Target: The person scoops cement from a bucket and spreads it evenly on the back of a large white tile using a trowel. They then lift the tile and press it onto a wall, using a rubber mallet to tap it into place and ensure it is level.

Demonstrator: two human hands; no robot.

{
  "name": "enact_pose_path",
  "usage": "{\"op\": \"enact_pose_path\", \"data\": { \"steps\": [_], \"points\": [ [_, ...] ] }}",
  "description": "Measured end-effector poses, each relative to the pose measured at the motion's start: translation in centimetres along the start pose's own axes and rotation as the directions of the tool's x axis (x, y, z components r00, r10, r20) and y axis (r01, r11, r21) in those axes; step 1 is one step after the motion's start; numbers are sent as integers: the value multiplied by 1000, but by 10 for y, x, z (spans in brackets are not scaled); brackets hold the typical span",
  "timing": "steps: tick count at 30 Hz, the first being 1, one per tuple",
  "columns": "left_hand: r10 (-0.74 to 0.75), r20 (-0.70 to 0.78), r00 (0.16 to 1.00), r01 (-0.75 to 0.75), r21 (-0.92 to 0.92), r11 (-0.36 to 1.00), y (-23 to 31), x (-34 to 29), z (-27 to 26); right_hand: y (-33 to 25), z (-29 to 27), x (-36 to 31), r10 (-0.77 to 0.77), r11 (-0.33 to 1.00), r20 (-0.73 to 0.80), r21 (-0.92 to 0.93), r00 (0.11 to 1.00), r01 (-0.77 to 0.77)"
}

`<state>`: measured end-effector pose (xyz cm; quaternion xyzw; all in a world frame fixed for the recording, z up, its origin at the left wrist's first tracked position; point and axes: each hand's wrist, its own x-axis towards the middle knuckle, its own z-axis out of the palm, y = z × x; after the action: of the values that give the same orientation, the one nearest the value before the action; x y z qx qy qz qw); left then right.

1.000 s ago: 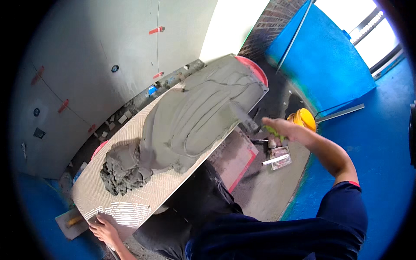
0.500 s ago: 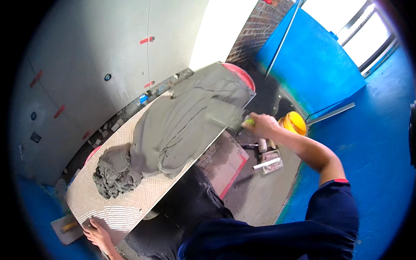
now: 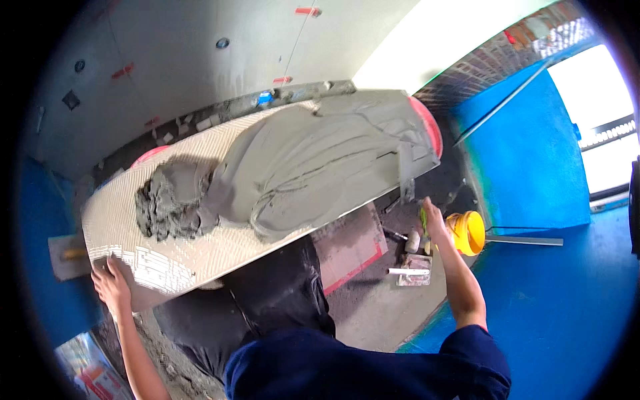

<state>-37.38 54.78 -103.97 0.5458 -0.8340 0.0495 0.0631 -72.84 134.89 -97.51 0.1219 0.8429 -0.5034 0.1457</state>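
Observation:
A large tile (image 3: 180, 273) with a ribbed, pale back lies across the middle of the view. Grey mortar (image 3: 320, 167) is spread over its right and middle part, and a rough heap of mortar (image 3: 175, 200) sits toward the left. At the tile's near left corner, my left hand (image 3: 112, 288) grips the edge with fingers apart; the undersides of the fingers are hidden. My right hand (image 3: 433, 217) is closed round the green handle of a trowel (image 3: 407, 175), just off the tile's right front edge. The trowel's mortar-covered blade touches the mortar near the right end.
Beneath the tile, red rims (image 3: 428, 127) show at both ends. A yellow bucket (image 3: 467, 233), a mallet (image 3: 413, 241) and a white-handled float (image 3: 413, 271) are on the floor at right. Another trowel (image 3: 67, 257) lies beyond the left corner. A grey panelled wall (image 3: 173, 67) stands behind.
My view has turned, so the tile lies more level across it. The trowel has moved toward the tile's right end, its blade now more upright. My left hand stays at the corner.

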Motion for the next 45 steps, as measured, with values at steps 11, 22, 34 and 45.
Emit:
{"op": "enact_pose_path", "data": {
  "steps": [11, 22, 34, 45],
  "points": [
    [-31, -17, 999, 30, -36, 999, 15, -13, -16, -97, 150, -175, 45, 712, 797, -448, 602, 540],
    [-26, -23, 999, 24, -91, 996, 25, -20, -33, -98, 262, -181, -498, 324, 576, -570, 649, 755],
    [-23, -11, 1000, 22, -108, 994, 22, -21, -37, -121, 172, -199, 143, 936, 587, -341, 797, 84],
    [-66, -70, 995, 41, -314, 949, 13, -22, -30, -196, 353, -250, 379, 670, 809, 96, 450, -737]
  ]
}}
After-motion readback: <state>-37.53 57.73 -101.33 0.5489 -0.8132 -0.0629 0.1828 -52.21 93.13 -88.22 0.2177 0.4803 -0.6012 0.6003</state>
